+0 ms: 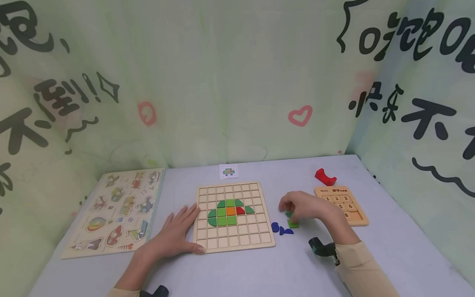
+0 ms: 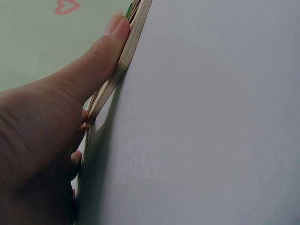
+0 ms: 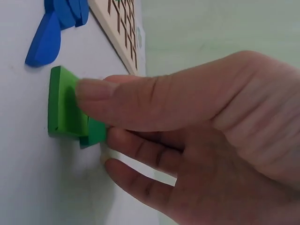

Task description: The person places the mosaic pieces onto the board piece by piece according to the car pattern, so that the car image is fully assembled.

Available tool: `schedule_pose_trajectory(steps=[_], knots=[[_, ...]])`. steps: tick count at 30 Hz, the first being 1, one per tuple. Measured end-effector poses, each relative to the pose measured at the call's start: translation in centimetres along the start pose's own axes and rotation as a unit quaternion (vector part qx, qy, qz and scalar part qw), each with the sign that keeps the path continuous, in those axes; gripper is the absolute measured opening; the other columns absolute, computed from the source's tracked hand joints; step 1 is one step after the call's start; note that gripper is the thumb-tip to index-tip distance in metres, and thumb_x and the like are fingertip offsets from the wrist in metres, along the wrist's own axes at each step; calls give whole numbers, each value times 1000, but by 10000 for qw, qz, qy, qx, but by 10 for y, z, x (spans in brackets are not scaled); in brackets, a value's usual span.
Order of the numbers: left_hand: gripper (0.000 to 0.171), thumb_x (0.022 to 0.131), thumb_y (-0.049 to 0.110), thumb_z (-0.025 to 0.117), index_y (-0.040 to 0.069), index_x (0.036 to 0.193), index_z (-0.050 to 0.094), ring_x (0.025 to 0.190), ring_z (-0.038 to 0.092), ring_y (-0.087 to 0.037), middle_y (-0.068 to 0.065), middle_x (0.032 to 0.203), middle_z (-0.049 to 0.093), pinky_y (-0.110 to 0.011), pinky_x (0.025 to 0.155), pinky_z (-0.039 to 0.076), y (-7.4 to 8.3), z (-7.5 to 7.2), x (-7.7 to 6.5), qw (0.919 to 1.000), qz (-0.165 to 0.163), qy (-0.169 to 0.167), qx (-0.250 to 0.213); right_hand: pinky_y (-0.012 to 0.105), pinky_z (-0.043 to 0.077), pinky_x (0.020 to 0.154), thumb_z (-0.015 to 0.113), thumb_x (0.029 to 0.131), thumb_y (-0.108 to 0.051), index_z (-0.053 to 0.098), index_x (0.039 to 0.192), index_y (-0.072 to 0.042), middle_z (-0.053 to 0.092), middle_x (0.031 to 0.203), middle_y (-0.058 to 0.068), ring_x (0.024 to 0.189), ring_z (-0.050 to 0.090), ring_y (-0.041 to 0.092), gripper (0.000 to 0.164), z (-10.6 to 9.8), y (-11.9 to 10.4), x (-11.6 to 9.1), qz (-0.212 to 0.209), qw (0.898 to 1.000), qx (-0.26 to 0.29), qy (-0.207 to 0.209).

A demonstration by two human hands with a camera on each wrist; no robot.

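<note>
A wooden grid board (image 1: 256, 239) lies in the middle, holding green, dark green, orange and red pieces. My left hand (image 1: 174, 235) rests at its left side with fingers spread. The left thumb (image 2: 105, 49) lies along the board's near edge. To the right of the board, my right hand (image 1: 306, 205) reaches down with bent fingers over a light green square (image 1: 293, 224) and a dark green piece (image 3: 95, 132). The right thumb (image 3: 136, 101) overlaps the square in the right wrist view; I cannot tell whether the fingertips pinch a piece.
Several blue pieces (image 1: 275, 227) lie between board and right hand. A wooden number board (image 1: 358, 206) lies under the right forearm, with a red arch-shaped piece (image 1: 325, 178) behind it. A picture card (image 1: 229, 171) lies at the back, a picture puzzle board (image 1: 115, 214) at left.
</note>
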State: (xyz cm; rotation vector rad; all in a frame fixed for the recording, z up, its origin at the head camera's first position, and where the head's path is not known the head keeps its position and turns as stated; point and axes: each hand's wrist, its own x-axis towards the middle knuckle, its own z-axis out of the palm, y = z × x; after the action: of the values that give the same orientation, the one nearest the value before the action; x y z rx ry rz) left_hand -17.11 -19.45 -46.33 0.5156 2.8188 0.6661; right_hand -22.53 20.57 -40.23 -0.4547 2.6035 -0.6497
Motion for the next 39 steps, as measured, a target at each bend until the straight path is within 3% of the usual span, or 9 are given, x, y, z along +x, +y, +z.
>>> schedule_pose_trajectory(steps=[8,20,31,35,39], knots=[[125,63,73,77,14,159,22,156,10,-36,-3,168,17,-68,121,5,2,0,0,10000,1,-18,-2,31,50,77,80,68,5,65,101,-16,56,96,4,95,50,21,42,3,4,1,48,9997,156,-162],[126,62,75,75,14,159,22,156,10,-37,-3,168,17,-69,120,5,-1,1,0,10000,-8,21,10,31,46,76,79,77,-1,64,91,-13,56,90,5,88,50,19,23,8,10,11,-312,9990,204,252],[126,62,75,75,14,159,22,156,10,-37,-3,168,17,-69,120,4,0,0,0,10000,9,39,-31,28,43,68,76,84,-8,63,82,-14,55,76,1,78,51,16,14,16,6,19,-297,9972,207,661],[126,63,74,75,14,159,22,156,10,-37,-3,168,17,-69,120,4,0,0,-1,10000,19,21,-32,27,44,68,74,86,-10,65,85,-14,57,77,0,77,52,15,10,18,3,20,-392,9972,297,563],[125,63,74,76,13,159,23,156,10,-37,-4,168,17,-69,120,5,1,-1,-1,10000,30,13,-29,29,46,72,77,80,-5,67,92,-13,58,83,2,81,52,17,17,16,0,18,-408,9976,375,412]])
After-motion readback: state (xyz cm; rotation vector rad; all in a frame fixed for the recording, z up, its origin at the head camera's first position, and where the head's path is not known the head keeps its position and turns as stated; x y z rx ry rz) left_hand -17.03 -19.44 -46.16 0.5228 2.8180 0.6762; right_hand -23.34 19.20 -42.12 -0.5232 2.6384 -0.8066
